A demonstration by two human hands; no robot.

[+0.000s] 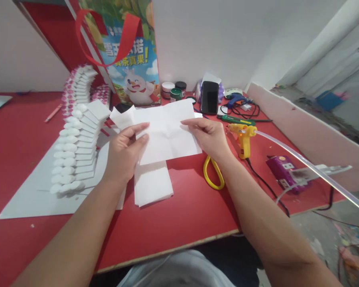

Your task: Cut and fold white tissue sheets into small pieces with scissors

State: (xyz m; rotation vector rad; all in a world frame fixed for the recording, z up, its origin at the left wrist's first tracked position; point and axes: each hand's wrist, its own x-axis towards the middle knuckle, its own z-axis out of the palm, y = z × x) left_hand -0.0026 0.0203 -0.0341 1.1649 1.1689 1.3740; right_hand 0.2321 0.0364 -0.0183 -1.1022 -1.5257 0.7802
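A creased sheet of white paper (167, 133) is held up in front of me between both hands. My left hand (127, 147) pinches its left edge between thumb and fingers. At the right edge, my right hand (209, 133) grips the sheet with the fingers on top; its thumb is hidden. Below the sheet lies a small stack of white paper (153, 185) on the red table. Yellow-handled scissors (213, 175) rest under my right wrist, their blades out of sight. A yellow glue gun (243, 139) with a clear glue stick stands right of my right hand.
On the left, a curved white folded-paper piece with rounded tips (74, 155) rests on a grey board (26, 199). Behind are a printed bag (131, 52), paint jars (176, 94) and a phone (210, 97). A purple box (283, 171) and power strip (317, 172) sit right, with cables.
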